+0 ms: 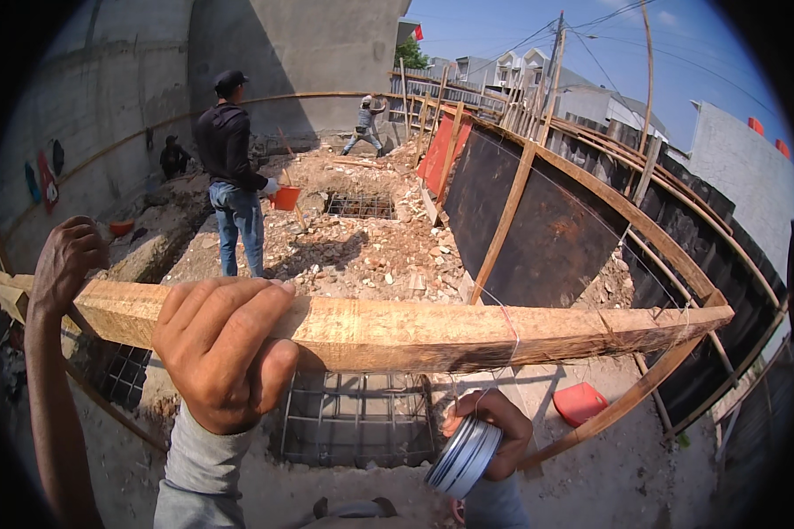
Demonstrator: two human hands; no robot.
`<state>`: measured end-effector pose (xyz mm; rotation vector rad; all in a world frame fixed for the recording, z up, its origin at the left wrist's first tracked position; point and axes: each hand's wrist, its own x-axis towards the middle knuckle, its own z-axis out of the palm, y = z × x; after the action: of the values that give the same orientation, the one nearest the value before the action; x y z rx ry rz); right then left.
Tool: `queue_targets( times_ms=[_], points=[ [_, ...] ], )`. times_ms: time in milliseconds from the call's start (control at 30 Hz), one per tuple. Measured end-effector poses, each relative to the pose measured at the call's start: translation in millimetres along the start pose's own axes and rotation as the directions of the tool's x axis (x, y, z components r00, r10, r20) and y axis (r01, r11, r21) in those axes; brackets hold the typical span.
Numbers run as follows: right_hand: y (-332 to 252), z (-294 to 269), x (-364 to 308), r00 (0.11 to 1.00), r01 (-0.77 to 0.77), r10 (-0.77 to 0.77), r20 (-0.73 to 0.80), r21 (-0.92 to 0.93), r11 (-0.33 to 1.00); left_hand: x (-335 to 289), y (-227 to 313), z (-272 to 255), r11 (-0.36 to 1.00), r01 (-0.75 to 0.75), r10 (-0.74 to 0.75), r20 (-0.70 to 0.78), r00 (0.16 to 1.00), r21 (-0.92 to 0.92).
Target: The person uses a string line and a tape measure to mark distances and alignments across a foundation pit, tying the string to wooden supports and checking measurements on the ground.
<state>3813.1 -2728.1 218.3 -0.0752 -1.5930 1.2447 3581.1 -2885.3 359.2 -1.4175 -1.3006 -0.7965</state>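
A long squared wooden beam [432, 328] runs across the view in front of me. My left hand [220, 348], in a grey sleeve, is wrapped over its top edge left of the middle. Below the beam, my right hand [509, 428] is closed around a spool of pale string [466, 458]. A thin string [514, 328] rises from the spool side and passes over the beam's face; another loop circles the beam near its right end. At far left, another person's bare hand [71, 260] rests on the same beam, apart from mine.
A steel rebar grid [359, 414] lies in a pit below. A red scoop-like container [580, 403] sits at right, near slanted wooden braces [622, 401]. Beyond stand a dark panel [534, 220], rubble [370, 256] and a person [229, 159] with an orange container [284, 197].
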Motion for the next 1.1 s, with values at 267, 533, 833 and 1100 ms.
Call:
queue_targets(
  times_ms=[267, 533, 833, 1100],
  points=[
    [10.5, -1.6, -1.7, 0.999, 0.041, -0.041, -0.003, 0.074, 0.996, -1.1, -1.0, 0.0, 1.0, 0.002, -0.002, -0.006, 1.0, 0.003],
    [15.1, -6.9, 0.6, 0.999, 0.047, -0.047, 0.016, 0.008, 0.999, -2.0, -1.2, 2.4, 1.0, -0.001, 0.001, -0.016, 1.0, 0.006],
    [2.9, -3.3, 3.9, 0.999, -0.053, 0.053, -0.009, 0.01, 0.999, -2.1, -1.1, 2.9, 1.0, -0.001, 0.001, -0.025, 1.0, 0.003],
    [1.6, -3.0, 4.0, 0.999, -0.04, 0.04, -0.018, 0.013, 0.999, -1.9, -0.6, 3.8, 1.0, 0.001, 0.0, -0.032, 0.999, 0.01]
  ],
)
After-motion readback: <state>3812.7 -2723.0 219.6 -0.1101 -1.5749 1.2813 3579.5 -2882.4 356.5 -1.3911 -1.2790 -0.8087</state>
